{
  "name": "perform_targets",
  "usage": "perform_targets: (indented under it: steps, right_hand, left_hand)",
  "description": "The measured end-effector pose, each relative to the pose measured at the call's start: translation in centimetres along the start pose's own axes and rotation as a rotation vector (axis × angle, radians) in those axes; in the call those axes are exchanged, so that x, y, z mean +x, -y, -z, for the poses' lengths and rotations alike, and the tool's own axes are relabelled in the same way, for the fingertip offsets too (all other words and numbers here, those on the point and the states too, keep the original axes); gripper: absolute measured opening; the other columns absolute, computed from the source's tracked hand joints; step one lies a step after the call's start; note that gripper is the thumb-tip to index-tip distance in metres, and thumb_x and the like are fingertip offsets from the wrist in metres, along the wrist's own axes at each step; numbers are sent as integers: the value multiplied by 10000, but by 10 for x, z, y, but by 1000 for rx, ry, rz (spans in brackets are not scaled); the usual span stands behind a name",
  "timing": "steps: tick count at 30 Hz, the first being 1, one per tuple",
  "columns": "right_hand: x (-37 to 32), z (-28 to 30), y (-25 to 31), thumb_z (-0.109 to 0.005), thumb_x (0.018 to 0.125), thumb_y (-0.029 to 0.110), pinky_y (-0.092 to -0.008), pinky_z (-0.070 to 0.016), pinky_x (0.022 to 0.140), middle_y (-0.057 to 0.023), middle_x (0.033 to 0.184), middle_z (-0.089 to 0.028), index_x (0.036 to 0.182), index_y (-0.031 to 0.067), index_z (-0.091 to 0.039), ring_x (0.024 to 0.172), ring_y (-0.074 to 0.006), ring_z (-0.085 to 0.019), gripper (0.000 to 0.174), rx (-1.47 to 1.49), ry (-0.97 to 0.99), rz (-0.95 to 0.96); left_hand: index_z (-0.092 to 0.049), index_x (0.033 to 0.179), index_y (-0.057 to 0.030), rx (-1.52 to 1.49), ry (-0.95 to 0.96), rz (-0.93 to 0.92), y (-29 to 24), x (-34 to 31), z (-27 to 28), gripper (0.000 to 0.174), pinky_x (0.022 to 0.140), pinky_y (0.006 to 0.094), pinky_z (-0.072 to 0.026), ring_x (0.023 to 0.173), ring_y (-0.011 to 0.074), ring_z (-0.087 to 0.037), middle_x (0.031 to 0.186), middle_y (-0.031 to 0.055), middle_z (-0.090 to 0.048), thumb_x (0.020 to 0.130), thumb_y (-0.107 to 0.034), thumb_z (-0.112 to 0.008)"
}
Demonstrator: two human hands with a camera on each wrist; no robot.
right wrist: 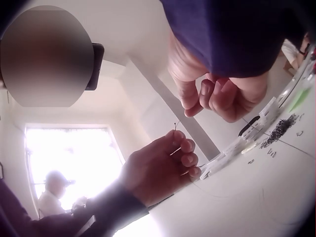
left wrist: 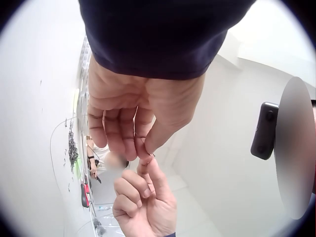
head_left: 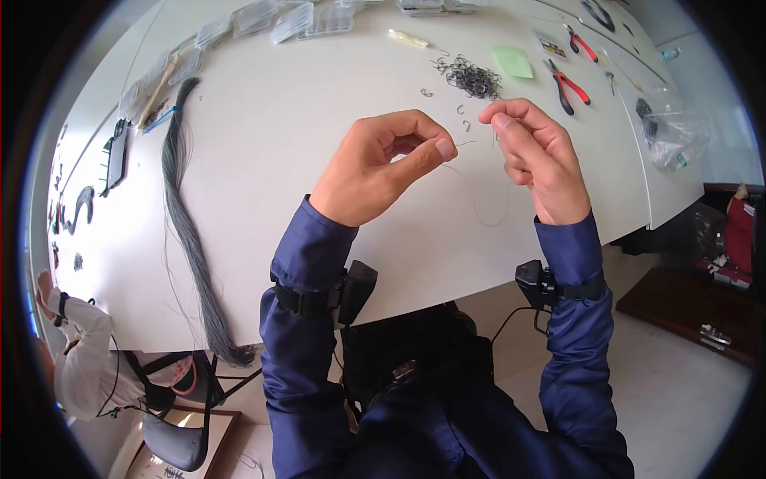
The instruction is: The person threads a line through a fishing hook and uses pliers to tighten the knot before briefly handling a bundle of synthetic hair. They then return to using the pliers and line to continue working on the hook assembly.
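Observation:
Between thumb and index fingertip, my left hand [head_left: 383,164] pinches a small dark hook, mostly hidden by the fingers; its tip [right wrist: 175,126] stands out above them in the right wrist view. A thin line [head_left: 485,224] hangs in a loose loop between the hands over the white table [head_left: 319,96]. To the right, my right hand [head_left: 550,164] has thumb and index finger together on the thin line, the other fingers curled. Beyond the hands lie a pile of dark hooks [head_left: 472,77] and a few loose hooks [head_left: 466,125].
A long grey bundle of strands [head_left: 191,231] lies at left. Clear plastic boxes [head_left: 327,21] line the far edge. Red-handled pliers [head_left: 567,86], a green paper [head_left: 511,61] and a plastic bag [head_left: 678,142] are at right. Another person [head_left: 88,359] sits at lower left.

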State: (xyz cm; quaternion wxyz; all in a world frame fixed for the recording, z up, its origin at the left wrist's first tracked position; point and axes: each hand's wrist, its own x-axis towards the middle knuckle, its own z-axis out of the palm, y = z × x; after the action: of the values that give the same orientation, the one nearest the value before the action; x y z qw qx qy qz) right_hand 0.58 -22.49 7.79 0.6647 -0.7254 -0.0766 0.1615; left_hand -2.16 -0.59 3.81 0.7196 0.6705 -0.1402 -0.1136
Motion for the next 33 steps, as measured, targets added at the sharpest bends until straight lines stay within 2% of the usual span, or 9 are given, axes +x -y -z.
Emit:
perform_targets:
  steps: [5,11,14,17,21,24,26,30,33]
  right_hand:
    - [0,-15,-8,-613,973,220,-200,-170,449,103,645,-466,1012,53,-696,497,14,-249,190,159,66,-132]
    - [-1,-12,-10,-635,963,246,-205,-175,438,102,652,-490,1014,54,-715,502,22,-272,215,132,57,-129]
    - [-1,-17,-4,-641,956,228,-200,-213,456,94,634,-493,1002,37,-722,518,17,-290,212,6,-51,-38]
    - [6,-17,-20,-646,950,207,-200,-255,490,88,617,-477,997,18,-725,538,3,-306,210,-226,-87,231]
    - [6,-18,-9,-657,941,197,-210,-281,513,90,594,-438,963,11,-729,552,-12,-325,201,-269,-93,136]
    - [9,-13,-9,-670,928,195,-216,-281,500,71,579,-421,935,27,-734,545,-16,-329,180,-373,-73,179]
    - [8,-10,-4,-684,910,190,-223,-280,492,43,569,-402,920,41,-735,539,-23,-327,158,-535,-40,218]
    - [7,-9,9,-708,861,163,-250,-387,510,-52,615,-535,922,59,-726,528,-108,-437,121,-854,-71,305]
    - [5,-13,11,-710,840,146,-272,-465,555,-87,713,-644,909,58,-718,563,-176,-523,112,-867,-56,391]
  left_hand:
    - [-642,1004,25,-41,-4,-8,2,1,0,193,876,282,-488,942,130,-604,976,60,-660,997,-163,-597]
    - [-641,1012,30,-23,-36,-21,2,0,2,177,876,277,-489,946,129,-609,988,55,-661,996,-138,-586]
    - [-638,1017,39,35,-55,-35,5,2,1,157,881,276,-492,950,132,-614,990,55,-661,987,-107,-588]
    - [-636,1016,48,111,-71,-63,5,3,-1,141,884,276,-497,954,135,-618,991,58,-662,977,-80,-591]
    - [-682,965,35,5,-126,-115,11,4,-6,182,792,275,-512,800,126,-619,868,59,-691,938,-142,-652]
    - [-650,1004,55,49,-86,-54,9,3,-2,156,863,279,-507,917,138,-632,953,65,-677,965,-94,-621]
    - [-659,1000,52,182,-99,-48,6,3,-4,174,841,278,-510,886,139,-635,929,66,-684,961,-116,-640]
    - [-677,928,36,283,-174,-136,16,7,-9,189,653,273,-485,659,126,-530,757,60,-652,927,-153,-678]
    - [-668,998,53,300,-114,-28,11,5,-7,195,796,275,-514,839,138,-637,895,72,-693,957,-138,-654]
